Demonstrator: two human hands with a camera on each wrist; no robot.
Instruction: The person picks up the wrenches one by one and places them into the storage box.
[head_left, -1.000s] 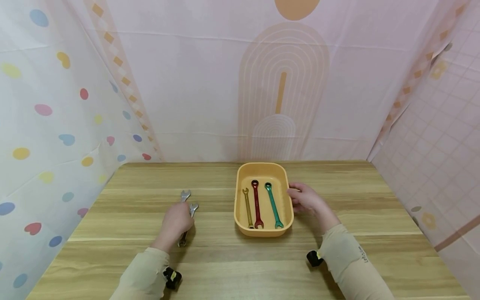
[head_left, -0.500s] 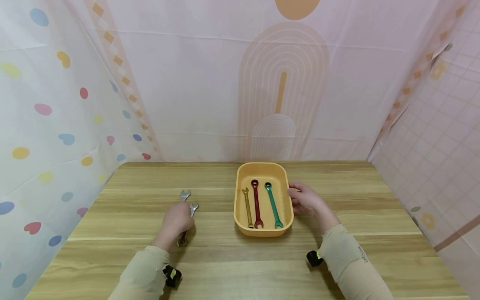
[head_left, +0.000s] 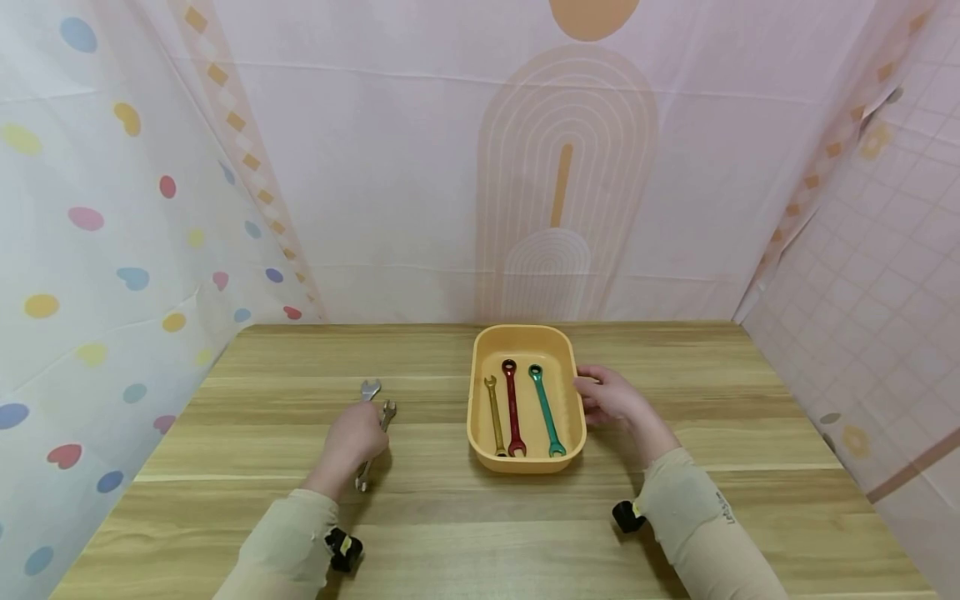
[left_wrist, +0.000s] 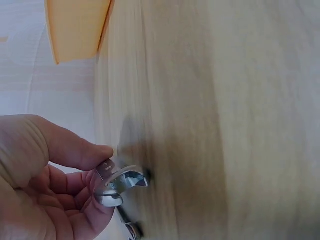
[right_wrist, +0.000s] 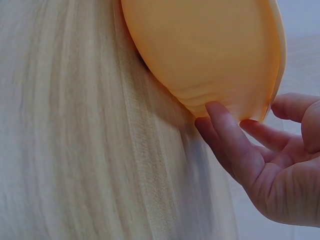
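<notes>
Steel wrench point(head_left: 372, 448), slim and shiny, pinched in left hand point(head_left: 354, 440); right hand point(head_left: 611, 397) fingers touch smooth orange tray point(head_left: 476, 400)

A tray point(head_left: 474, 392) sits on the desk point(head_left: 675, 517), right of centre. Three wrenches point(head_left: 513, 408) lie side by side in it, lengthwise. The right hand point(head_left: 611, 396) rests at the tray's right wall. Left of the tray, well apart, the left hand point(head_left: 352, 437) holds one wrench point(head_left: 375, 446); another point(head_left: 370, 389) lies just behind it on the desk.
</notes>
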